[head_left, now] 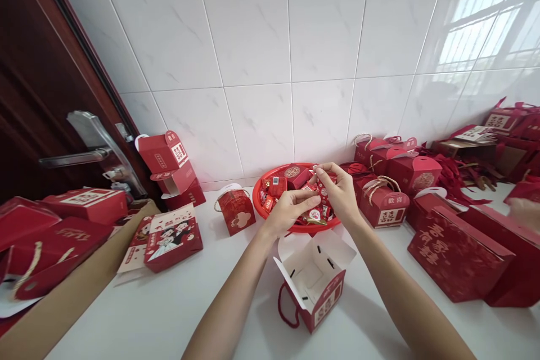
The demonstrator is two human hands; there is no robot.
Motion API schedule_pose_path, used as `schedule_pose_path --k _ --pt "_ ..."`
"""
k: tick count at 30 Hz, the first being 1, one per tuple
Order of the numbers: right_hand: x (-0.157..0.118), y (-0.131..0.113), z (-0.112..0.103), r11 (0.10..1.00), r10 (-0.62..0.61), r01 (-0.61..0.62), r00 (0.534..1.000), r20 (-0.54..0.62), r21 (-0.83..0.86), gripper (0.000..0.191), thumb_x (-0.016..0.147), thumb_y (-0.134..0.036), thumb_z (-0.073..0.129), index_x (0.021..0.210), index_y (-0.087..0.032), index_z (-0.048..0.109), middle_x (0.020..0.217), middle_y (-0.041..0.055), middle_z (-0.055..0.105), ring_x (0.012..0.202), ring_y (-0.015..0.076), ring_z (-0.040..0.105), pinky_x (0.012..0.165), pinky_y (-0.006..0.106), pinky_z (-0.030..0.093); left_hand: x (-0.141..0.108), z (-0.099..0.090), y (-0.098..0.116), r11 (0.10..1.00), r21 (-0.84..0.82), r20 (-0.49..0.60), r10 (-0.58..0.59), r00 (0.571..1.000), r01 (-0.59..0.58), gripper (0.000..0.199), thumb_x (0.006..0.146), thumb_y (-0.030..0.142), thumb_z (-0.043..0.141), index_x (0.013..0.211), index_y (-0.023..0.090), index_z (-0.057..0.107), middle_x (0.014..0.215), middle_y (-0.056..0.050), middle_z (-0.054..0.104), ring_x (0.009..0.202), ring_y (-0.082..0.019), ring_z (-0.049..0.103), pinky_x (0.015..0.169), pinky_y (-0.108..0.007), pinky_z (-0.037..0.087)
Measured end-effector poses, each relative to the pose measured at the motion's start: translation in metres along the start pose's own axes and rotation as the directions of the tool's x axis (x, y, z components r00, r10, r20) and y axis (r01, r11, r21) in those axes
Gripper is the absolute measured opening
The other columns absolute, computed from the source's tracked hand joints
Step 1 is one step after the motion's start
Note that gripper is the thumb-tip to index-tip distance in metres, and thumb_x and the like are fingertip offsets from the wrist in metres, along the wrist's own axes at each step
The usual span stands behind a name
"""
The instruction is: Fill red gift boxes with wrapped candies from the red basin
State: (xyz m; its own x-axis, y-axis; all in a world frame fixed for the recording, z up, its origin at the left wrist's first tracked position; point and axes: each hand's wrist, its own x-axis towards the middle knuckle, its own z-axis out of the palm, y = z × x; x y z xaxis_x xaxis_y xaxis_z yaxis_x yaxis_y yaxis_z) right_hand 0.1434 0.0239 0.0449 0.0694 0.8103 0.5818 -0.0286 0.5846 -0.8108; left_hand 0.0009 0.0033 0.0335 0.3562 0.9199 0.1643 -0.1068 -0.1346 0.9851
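A red plastic basket (259, 211) against the wall holds red wrapped sweets and small red boxes. Over its front part, my left hand (293, 208) and my right hand (335, 188) come together, fingers closed on a small red packet (324, 191) with a light pattern. The left fingertips pinch its lower left side and the right fingertips its top. Nearer to me, between my forearms, stands an open red gift box (323, 298) with a white inside, its flaps spread and a dark red cord handle hanging at its left. No sweets show inside it.
A small red box (237, 211) stands left of the basket. Further left are a flat printed box (174, 236), stacked boxes (169, 163) and a carton (80, 287) of red boxes. Many red boxes (385, 202) and bags (459, 253) crowd the right, where another person's blurred hand (525, 214) shows.
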Motion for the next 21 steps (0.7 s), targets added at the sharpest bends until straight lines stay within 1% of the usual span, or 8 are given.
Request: schedule_pose_path --k 2,4,7,10,13,16,19,21 --pt "-0.002 -0.005 0.001 0.999 -0.025 0.026 0.999 0.021 -0.029 0.023 0.088 -0.043 0.063 0.077 -0.022 0.062 0.069 0.0003 0.068 0.071 0.0174 0.065 0.076 0.032 0.052 -0.001 0.0 0.001 1.0 -0.01 0.004 0.003 1.0 -0.003 0.044 0.068 0.05 0.086 0.089 0.012 0.077 0.08 -0.004 0.073 0.074 -0.016 0.065 0.069 -0.027 0.05" --pt "-0.002 -0.007 0.001 1.0 -0.005 0.005 0.999 0.032 -0.02 0.025 0.087 -0.046 0.064 0.08 -0.021 0.063 0.071 0.0008 0.068 0.073 0.0176 0.065 0.077 0.031 0.052 -0.001 -0.001 0.002 0.999 0.005 -0.003 0.031 1.0 -0.031 0.042 0.069 0.051 0.084 0.088 0.013 0.077 0.081 -0.005 0.073 0.077 -0.017 0.066 0.072 -0.029 0.052" --pt "0.0 -0.008 -0.004 0.987 0.138 -0.141 0.99 0.041 0.075 0.031 0.081 -0.051 0.07 0.083 -0.021 0.064 0.071 -0.0009 0.064 0.064 0.0149 0.059 0.063 0.028 0.048 -0.002 -0.005 0.006 0.99 0.086 -0.068 0.12 0.99 -0.114 0.039 0.072 0.051 0.081 0.087 0.015 0.077 0.082 -0.004 0.074 0.08 -0.019 0.067 0.074 -0.03 0.052" --pt "0.007 -0.009 -0.014 0.892 0.33 -0.353 0.935 0.128 0.281 0.032 0.074 -0.048 0.076 0.084 -0.02 0.065 0.067 -0.0027 0.059 0.053 0.0106 0.049 0.049 0.023 0.04 -0.003 -0.013 0.011 0.968 0.191 -0.129 0.187 0.974 -0.16 0.037 0.072 0.051 0.08 0.087 0.017 0.077 0.086 -0.005 0.076 0.083 -0.02 0.067 0.075 -0.031 0.052" --pt "0.013 -0.012 -0.022 0.759 0.413 -0.469 0.883 0.223 0.452 0.024 0.068 -0.035 0.071 0.082 -0.016 0.068 0.068 0.0008 0.061 0.055 0.0103 0.049 0.048 0.022 0.04 -0.004 -0.022 0.014 0.961 0.228 -0.157 0.196 0.968 -0.158 0.038 0.07 0.05 0.082 0.087 0.016 0.077 0.087 -0.005 0.076 0.081 -0.021 0.068 0.074 -0.031 0.053" --pt "0.015 -0.013 -0.024 0.71 0.423 -0.481 0.875 0.235 0.514 0.02 0.059 -0.024 0.062 0.075 -0.015 0.07 0.072 0.0056 0.066 0.054 0.0108 0.048 0.046 0.023 0.041 -0.005 -0.028 0.017 0.955 0.248 -0.169 0.205 0.964 -0.16 0.04 0.066 0.049 0.085 0.088 0.017 0.078 0.087 -0.006 0.077 0.084 -0.022 0.069 0.077 -0.032 0.054" --pt "0.013 -0.015 -0.022 0.729 0.419 -0.447 0.89 0.179 0.519 0.009 0.055 -0.021 0.058 0.058 -0.017 0.065 0.075 0.0071 0.069 0.05 0.0096 0.044 0.042 0.023 0.038 -0.007 -0.032 0.02 0.95 0.271 -0.16 0.206 0.965 -0.158 0.041 0.066 0.049 0.085 0.09 0.017 0.078 0.086 -0.006 0.077 0.086 -0.023 0.069 0.079 -0.033 0.054" --pt "0.011 -0.016 -0.02 0.751 0.411 -0.436 0.897 0.166 0.495 0.006 0.054 -0.022 0.058 0.051 -0.018 0.061 0.074 0.0067 0.068 0.051 0.0101 0.046 0.044 0.024 0.04 -0.008 -0.035 0.022 0.945 0.286 -0.159 0.21 0.965 -0.159 0.041 0.066 0.05 0.085 0.09 0.017 0.078 0.086 -0.005 0.077 0.085 -0.022 0.069 0.078 -0.032 0.054"
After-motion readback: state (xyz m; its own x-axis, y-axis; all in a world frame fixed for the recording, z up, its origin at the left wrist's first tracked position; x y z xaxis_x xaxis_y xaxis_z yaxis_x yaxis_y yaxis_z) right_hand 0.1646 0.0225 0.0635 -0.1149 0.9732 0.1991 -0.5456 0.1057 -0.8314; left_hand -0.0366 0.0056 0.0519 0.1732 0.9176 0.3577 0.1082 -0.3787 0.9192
